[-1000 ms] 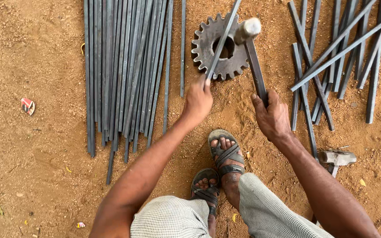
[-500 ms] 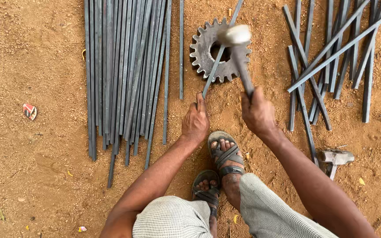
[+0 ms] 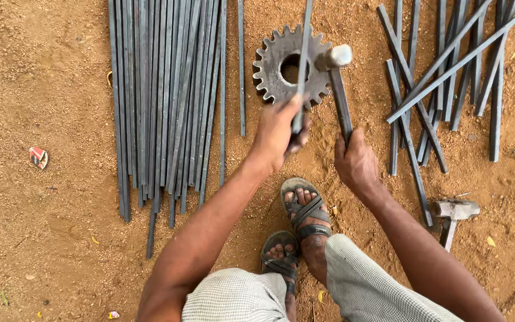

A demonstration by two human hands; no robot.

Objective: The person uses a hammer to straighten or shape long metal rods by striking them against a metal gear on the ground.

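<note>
Your left hand (image 3: 278,131) grips a thin steel rod (image 3: 301,65) laid across the toothed gear wheel (image 3: 290,67) on the dirt ground (image 3: 49,77). Your right hand (image 3: 356,161) clenches a hammer (image 3: 338,89), its head touching the gear at 3 o'clock. Neat rod bundle (image 3: 162,101) lies at 9 o'clock, loose rods (image 3: 442,77) at 3, a second hammer (image 3: 453,214) at 4.

— Ground between the hands? 
— Bare dirt strip between left hand (image 3: 278,128) and right hand (image 3: 356,162); sandalled foot (image 3: 305,209) closes it below, gear wheel (image 3: 290,65) above.

— Flanks? 
— Left: bundle of rods (image 3: 162,101) lies like a wall, one single rod (image 3: 241,65) just beside it. Right: crossed rods (image 3: 436,77), spare hammer (image 3: 453,211). Far left is open dirt, only a small scrap (image 3: 38,157).
</note>
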